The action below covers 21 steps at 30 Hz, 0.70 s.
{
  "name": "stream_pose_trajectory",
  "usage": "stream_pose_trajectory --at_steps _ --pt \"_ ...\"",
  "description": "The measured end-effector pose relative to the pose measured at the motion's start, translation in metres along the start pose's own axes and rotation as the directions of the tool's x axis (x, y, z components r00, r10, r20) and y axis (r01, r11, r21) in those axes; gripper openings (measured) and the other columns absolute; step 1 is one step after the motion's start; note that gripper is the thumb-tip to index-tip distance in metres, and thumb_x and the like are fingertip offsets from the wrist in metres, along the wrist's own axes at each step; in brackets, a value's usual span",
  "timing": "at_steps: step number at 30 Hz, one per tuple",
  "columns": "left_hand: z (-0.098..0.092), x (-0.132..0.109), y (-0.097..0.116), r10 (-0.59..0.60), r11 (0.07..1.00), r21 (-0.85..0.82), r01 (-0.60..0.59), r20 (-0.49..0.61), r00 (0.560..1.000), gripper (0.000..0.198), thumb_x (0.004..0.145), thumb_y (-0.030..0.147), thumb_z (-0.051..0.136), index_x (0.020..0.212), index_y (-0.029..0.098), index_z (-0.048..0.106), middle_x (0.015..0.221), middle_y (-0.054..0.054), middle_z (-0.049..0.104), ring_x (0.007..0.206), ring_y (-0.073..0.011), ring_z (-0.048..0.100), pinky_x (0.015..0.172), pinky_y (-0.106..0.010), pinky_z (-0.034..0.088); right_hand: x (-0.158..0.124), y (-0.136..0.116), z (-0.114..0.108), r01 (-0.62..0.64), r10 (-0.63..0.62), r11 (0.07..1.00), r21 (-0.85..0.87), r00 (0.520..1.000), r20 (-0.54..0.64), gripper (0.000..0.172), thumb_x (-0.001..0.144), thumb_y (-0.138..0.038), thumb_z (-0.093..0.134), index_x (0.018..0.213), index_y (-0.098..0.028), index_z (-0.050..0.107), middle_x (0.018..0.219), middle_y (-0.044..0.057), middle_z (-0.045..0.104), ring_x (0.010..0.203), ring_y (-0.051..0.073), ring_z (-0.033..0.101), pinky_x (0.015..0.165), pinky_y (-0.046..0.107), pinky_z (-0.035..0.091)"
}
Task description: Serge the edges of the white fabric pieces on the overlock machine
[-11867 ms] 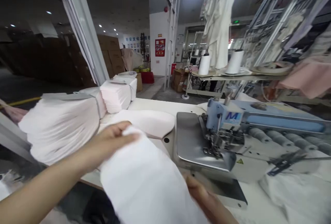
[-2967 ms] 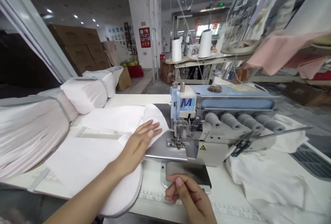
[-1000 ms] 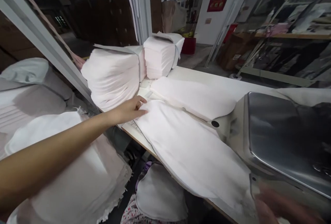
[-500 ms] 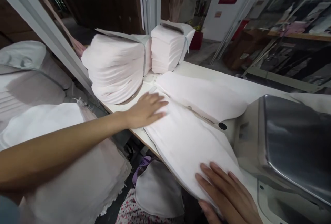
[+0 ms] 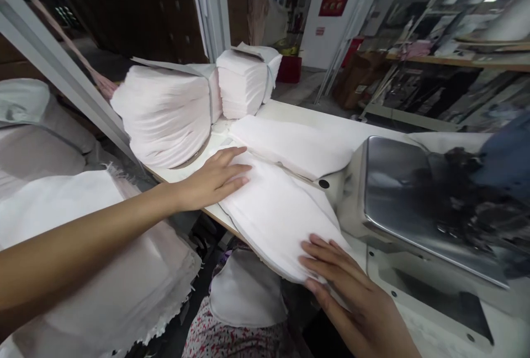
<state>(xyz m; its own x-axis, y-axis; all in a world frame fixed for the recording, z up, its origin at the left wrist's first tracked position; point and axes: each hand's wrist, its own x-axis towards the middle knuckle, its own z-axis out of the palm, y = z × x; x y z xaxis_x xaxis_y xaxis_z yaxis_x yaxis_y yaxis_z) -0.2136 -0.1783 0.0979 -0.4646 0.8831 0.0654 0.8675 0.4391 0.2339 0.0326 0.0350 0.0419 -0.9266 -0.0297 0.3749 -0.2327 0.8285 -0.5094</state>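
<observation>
A white fabric piece [image 5: 277, 209] lies lengthwise along the table's near edge. My left hand [image 5: 217, 179] rests on its far left end, palm down, fingers stretched out and slightly apart. At its near right end is my right hand [image 5: 343, 286], with spread fingers on the cloth and the thumb by the edge. Behind it, a second white fabric piece [image 5: 296, 145] lies flat, a narrow gap between the two. Just right of both cloths stands a sewing machine [image 5: 395, 181] with a shiny metal cover; its front parts are dark and blurred.
Two tied stacks of white cloth, one large [image 5: 165, 115] and one smaller [image 5: 244, 82], stand at the table's back left. A frayed cloth pile [image 5: 136, 270] hangs below my left forearm. A metal post [image 5: 216, 10] rises behind the stacks. A white cloth [image 5: 246, 289] covers my lap.
The view has turned right, showing more of the machine. My right thumb has come to the cloth's near edge, and the fingers lie farther onto it. My left hand stays at the far end.
</observation>
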Motion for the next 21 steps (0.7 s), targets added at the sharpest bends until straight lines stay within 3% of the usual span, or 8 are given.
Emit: stream_pose_trajectory --at_steps 2,5,8,11,14,16,18,21 --pt "-0.003 -0.011 0.016 0.086 0.995 -0.06 -0.08 0.092 0.992 0.053 0.099 0.052 0.023 0.142 0.026 0.041 0.158 -0.004 0.019 0.145 -0.0227 0.016 0.118 -0.04 0.019 -0.001 -0.001 -0.001 -0.028 0.029 0.999 0.035 0.999 -0.036 0.023 0.09 -0.02 0.058 0.111 -0.028 0.062 0.123 0.001 0.066 0.122 0.019 0.056 0.108 0.043 0.045" --pt "0.007 -0.025 0.025 0.18 0.983 -0.025 -0.18 0.24 0.954 0.06 0.098 0.054 0.026 0.151 0.03 0.015 0.161 -0.003 0.007 0.147 -0.024 0.003 0.119 -0.048 0.006 -0.003 -0.003 -0.004 -0.012 0.018 0.998 0.057 0.993 -0.117 0.021 0.091 -0.019 0.056 0.109 -0.026 0.062 0.113 0.001 0.07 0.115 0.017 0.06 0.104 0.039 0.048" --pt "0.02 -0.032 0.018 0.211 0.97 0.064 -0.235 0.264 0.941 0.07 0.096 0.056 0.034 0.152 0.028 0.004 0.16 -0.004 0.002 0.147 -0.0257 -0.002 0.118 -0.049 0.001 -0.006 -0.003 -0.006 0.129 -0.137 0.99 -0.064 0.98 -0.147 0.023 0.089 -0.012 0.055 0.109 -0.022 0.062 0.108 0.003 0.071 0.11 0.019 0.061 0.103 0.042 0.046" --pt "0.017 -0.036 0.004 0.17 0.975 0.09 -0.202 0.279 0.945 0.066 0.096 0.055 0.033 0.152 0.03 0.007 0.16 -0.002 0.006 0.147 -0.0258 0.001 0.118 -0.049 0.003 -0.012 -0.002 -0.006 0.238 -0.259 0.955 -0.177 0.96 -0.109 0.029 0.088 -0.007 0.053 0.111 -0.02 0.062 0.109 0.004 0.071 0.11 0.021 0.06 0.102 0.045 0.044" --pt "-0.003 -0.039 -0.006 -0.041 0.999 0.039 0.037 0.092 0.995 0.061 0.094 0.06 0.031 0.145 0.027 0.037 0.158 -0.005 0.021 0.145 -0.0309 0.014 0.117 -0.053 0.009 -0.017 -0.002 -0.005 0.231 -0.253 0.957 -0.177 0.961 -0.11 0.031 0.088 -0.007 0.053 0.115 -0.02 0.06 0.113 0.005 0.068 0.113 0.021 0.057 0.102 0.044 0.043" --pt "-0.02 -0.04 -0.007 -0.182 0.983 -0.035 0.179 -0.081 0.98 0.06 0.096 0.058 0.022 0.13 0.022 0.056 0.153 -0.007 0.033 0.141 -0.031 0.026 0.116 -0.051 0.019 -0.02 -0.002 -0.006 0.187 -0.208 0.973 -0.138 0.965 -0.159 0.031 0.088 -0.011 0.056 0.118 -0.021 0.058 0.117 0.006 0.066 0.116 0.02 0.055 0.103 0.044 0.042" --pt "-0.036 -0.039 -0.002 -0.239 0.969 -0.115 0.219 -0.202 0.95 0.061 0.098 0.054 0.017 0.119 0.02 0.063 0.143 -0.008 0.046 0.134 -0.0278 0.039 0.114 -0.046 0.028 -0.021 -0.002 -0.007 0.146 -0.165 0.984 -0.104 0.965 -0.203 0.031 0.088 -0.017 0.06 0.119 -0.022 0.056 0.119 0.006 0.064 0.117 0.02 0.053 0.104 0.043 0.041" --pt "-0.046 -0.034 0.013 -0.182 0.972 -0.189 0.14 -0.229 0.956 0.051 0.098 0.051 0.028 0.115 0.02 0.064 0.127 -0.008 0.058 0.122 -0.025 0.051 0.11 -0.042 0.036 -0.019 -0.001 -0.004 0.102 -0.119 0.99 -0.103 0.976 -0.181 0.029 0.088 -0.02 0.06 0.117 -0.025 0.056 0.121 0.006 0.062 0.119 0.022 0.052 0.101 0.046 0.043"
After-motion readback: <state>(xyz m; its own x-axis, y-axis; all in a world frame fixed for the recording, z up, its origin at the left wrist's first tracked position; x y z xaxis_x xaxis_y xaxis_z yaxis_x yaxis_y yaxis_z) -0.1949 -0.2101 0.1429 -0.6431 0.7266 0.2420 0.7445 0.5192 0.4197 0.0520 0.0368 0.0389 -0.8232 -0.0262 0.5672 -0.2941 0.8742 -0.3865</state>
